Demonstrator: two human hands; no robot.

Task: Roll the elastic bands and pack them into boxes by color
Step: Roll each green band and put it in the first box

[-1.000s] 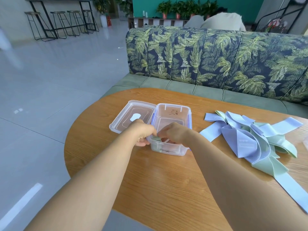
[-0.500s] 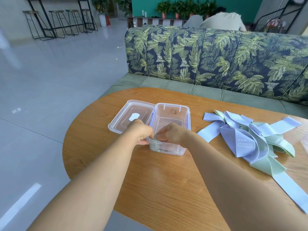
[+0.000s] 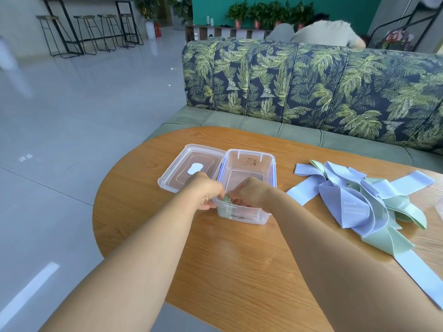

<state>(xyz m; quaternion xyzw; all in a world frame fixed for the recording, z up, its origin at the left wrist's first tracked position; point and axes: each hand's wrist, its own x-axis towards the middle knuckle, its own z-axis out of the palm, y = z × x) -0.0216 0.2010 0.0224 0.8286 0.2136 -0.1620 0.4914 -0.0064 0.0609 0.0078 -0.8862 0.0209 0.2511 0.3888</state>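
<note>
Left hand (image 3: 206,191) and right hand (image 3: 251,192) pinch a green roll (image 3: 226,200) between them, over the box's (image 3: 249,154) seven-o'clock corner; loose bands (image 3: 354,202) lie at three o'clock.

Glossy grey tile floor (image 3: 72,116) fills left w/ light streaks. Leaf-print sofa (image 3: 311,87) w/ green seat upper right, behind rounded wood surface (image 3: 227,259). Bar stools (image 3: 91,32) upper left; teal wall (image 3: 335,6), plants (image 3: 268,10) top centre.

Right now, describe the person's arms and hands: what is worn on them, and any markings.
The left forearm and right forearm are bare to the picture's edge: no sleeves, gloves, watch or bracelet show. The left hand and right hand carry no visible rings or markings; their fingertips are mostly hidden.
</note>
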